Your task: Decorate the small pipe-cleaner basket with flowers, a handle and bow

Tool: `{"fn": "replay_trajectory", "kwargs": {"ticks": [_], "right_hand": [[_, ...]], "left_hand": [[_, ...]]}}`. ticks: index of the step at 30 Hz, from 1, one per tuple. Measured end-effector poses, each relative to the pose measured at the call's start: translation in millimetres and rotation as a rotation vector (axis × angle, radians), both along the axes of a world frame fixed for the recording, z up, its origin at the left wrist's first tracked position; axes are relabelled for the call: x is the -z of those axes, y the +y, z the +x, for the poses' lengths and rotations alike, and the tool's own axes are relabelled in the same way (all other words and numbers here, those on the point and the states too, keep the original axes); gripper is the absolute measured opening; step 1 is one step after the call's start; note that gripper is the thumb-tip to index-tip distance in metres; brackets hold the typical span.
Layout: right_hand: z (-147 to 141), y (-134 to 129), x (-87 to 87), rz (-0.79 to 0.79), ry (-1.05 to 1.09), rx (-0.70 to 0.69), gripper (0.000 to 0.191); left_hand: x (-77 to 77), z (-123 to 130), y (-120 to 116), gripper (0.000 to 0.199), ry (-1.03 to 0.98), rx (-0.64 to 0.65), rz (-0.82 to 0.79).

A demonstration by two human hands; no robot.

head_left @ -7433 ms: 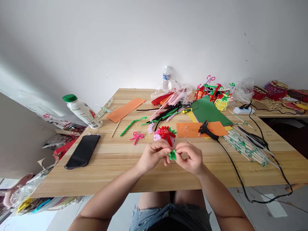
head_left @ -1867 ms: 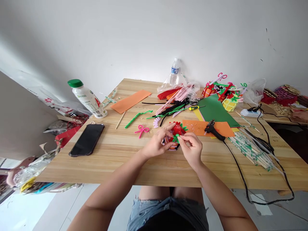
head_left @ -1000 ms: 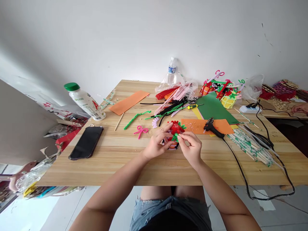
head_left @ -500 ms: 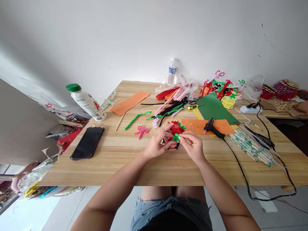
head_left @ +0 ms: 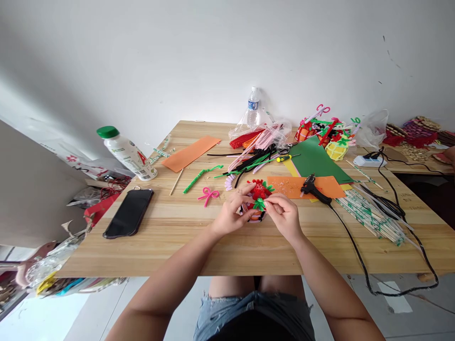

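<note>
A small pipe-cleaner basket (head_left: 256, 217) in orange, pink and black stands on the wooden table in front of me. Fuzzy red pieces (head_left: 261, 190) and green leaf shapes sit on its top. My left hand (head_left: 232, 211) curls round the basket's left side, its fingers over the top. At the front, a green pipe-cleaner leaf (head_left: 259, 204) is pinched between the thumb and finger of my right hand (head_left: 285, 215). My hands hide much of the basket. To the left lie a pink pipe-cleaner bow (head_left: 208, 195) and a coiled green pipe cleaner (head_left: 196, 182).
A black glue gun (head_left: 314, 190) rests on an orange sheet (head_left: 284, 187), its cord looping rightward. Wrapped sticks (head_left: 373, 215), a green sheet (head_left: 318, 161), pipe-cleaner bundles (head_left: 261, 142) and finished crafts (head_left: 336, 147) lie beyond. A phone (head_left: 128, 213) and white bottle (head_left: 126, 154) are left.
The view has shifted very slightly. Both hands keep their hold at the basket, with no other clear difference.
</note>
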State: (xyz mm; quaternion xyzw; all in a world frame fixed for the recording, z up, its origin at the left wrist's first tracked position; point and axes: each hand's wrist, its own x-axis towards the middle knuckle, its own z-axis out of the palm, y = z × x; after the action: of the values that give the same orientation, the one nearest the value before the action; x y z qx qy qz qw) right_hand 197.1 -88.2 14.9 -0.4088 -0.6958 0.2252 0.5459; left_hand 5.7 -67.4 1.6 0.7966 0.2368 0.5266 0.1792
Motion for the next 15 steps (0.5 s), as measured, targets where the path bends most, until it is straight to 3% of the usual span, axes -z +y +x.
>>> {"fn": "replay_trajectory", "kwargs": {"ticks": [15], "right_hand": [[-1.0,-0.4,-1.7,0.016,-0.008,-0.002,0.009]], "left_hand": [[-2.7,-0.5,0.9,0.022,0.002,0.003,0.033]]}}
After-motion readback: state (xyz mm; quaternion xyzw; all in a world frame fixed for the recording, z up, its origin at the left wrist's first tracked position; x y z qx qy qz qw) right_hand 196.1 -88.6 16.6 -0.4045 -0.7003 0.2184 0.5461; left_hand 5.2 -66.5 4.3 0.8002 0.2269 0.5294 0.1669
